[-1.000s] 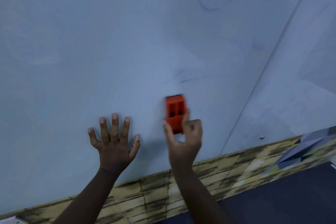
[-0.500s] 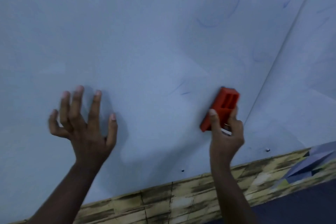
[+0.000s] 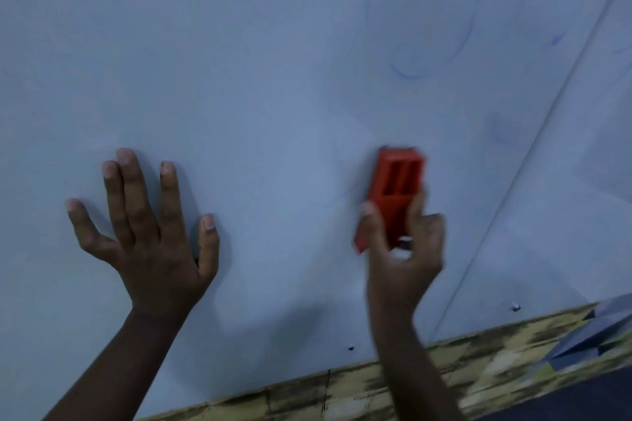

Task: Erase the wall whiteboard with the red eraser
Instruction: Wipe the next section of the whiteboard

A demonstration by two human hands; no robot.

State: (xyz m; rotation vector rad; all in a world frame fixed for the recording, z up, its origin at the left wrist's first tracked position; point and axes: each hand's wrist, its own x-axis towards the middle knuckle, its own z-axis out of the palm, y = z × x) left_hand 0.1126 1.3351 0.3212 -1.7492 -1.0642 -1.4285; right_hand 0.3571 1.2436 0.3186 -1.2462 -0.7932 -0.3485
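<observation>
The wall whiteboard (image 3: 273,61) fills most of the view. Faint blue marker lines (image 3: 417,73) curve across its upper right part. My right hand (image 3: 405,249) grips the red eraser (image 3: 396,181) by its lower half and holds it against the board at centre right; the eraser stands nearly upright and is blurred. My left hand (image 3: 150,225) lies flat on the board at the left, fingers straight and spread.
A seam (image 3: 533,154) runs diagonally down the board at the right. Small screw heads (image 3: 351,348) sit near the board's lower edge. Below it runs a yellowish patterned wall strip (image 3: 342,393), with a grey-blue shape (image 3: 595,335) at the far right.
My right hand has carried the eraser left and turned it upright, from the seam towards the board's middle. My left hand has settled flat onto the board, a little to the right.
</observation>
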